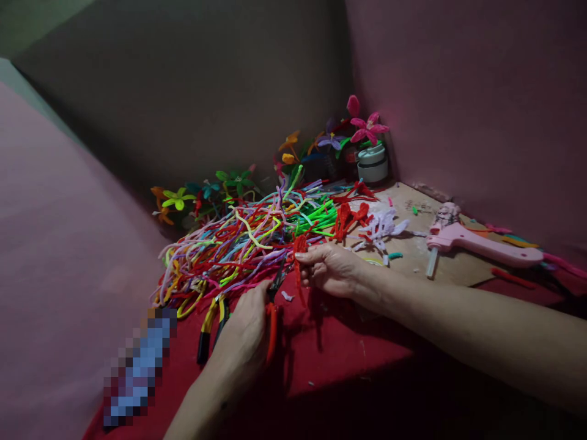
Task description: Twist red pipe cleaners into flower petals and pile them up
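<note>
My right hand (328,269) pinches a small bundle of red pipe cleaners (299,260) between thumb and fingertips. Close on its left, my left hand (245,324) is wrapped round an orange-handled cutting tool (272,336) with dark jaws; whether these are scissors or pliers I cannot tell. The jaws point up toward the red bundle, and contact between them is unclear. Beyond both hands spreads a big tangled heap of many-coloured pipe cleaners (247,226). Pliers with yellow and black handles (208,324) lie beside my left hand.
At right, a pink glue gun (490,244) rests on a brown board (413,269). White pipe-cleaner pieces (380,227) and red bent ones (351,220) lie nearby. Pipe-cleaner flowers (369,128) stand behind, by a pale lidded jar (372,165). Red cloth (339,360) covers the table.
</note>
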`<state>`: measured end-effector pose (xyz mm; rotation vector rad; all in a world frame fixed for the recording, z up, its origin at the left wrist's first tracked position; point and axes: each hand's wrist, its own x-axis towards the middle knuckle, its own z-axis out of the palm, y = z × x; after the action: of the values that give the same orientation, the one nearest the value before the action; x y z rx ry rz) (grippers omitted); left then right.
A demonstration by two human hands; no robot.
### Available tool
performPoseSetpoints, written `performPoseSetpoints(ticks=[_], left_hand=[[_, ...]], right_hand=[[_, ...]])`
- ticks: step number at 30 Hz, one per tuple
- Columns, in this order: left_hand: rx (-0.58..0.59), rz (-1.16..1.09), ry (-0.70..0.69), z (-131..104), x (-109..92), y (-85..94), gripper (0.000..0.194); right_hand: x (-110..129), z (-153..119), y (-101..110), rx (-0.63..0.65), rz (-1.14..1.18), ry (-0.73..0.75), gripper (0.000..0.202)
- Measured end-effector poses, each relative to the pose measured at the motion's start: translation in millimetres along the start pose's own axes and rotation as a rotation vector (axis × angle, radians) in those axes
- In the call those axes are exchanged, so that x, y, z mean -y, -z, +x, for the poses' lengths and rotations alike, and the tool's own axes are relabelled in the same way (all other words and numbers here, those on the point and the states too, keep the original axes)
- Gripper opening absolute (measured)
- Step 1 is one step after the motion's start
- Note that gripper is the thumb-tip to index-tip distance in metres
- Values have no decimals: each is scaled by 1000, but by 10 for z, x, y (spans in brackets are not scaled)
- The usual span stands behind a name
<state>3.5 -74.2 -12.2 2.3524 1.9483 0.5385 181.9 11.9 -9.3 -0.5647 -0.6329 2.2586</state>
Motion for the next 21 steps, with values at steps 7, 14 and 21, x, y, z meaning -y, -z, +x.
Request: performPoseSetpoints(ticks=[7,14,21], left_hand=[[33,-48,-48,74,-132,-46,41],[55,85,-77,68,-186,-20,43],[160,97,-48,67,-284,27,44]], right_hand=[[-19,2,11,46,-2,-49,15],[-56,30,35,91,-7,2,11],[-97,27,49,139,-34,31,10]])
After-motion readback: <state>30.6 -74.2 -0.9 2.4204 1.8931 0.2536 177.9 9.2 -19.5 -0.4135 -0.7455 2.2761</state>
